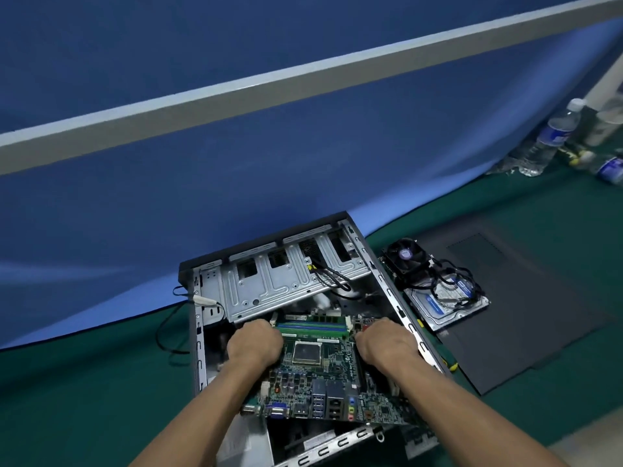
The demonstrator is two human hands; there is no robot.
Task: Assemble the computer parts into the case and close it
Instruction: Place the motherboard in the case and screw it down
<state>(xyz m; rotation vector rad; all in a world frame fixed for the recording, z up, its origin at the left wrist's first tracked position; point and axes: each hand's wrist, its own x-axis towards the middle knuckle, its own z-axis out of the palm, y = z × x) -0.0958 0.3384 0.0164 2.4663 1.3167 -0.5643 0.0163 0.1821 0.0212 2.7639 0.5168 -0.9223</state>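
An open computer case (199,332) lies on the green mat, its silver drive cage (269,284) at the far end. Inside it sits a green motherboard (320,382) with a bare CPU socket (306,352), memory sticks (313,326) and rear ports at the near edge. My left hand (254,343) grips the board's left side with curled fingers. My right hand (384,342) grips its right side the same way. The near edge of the board stands above the case's rear rim, tilted.
Right of the case lie a CPU cooler fan (406,256) and a hard drive (445,306) with tangled cables, on a dark side panel (522,298). Water bottles (546,139) stand at the far right. A blue partition (236,163) rises behind the case.
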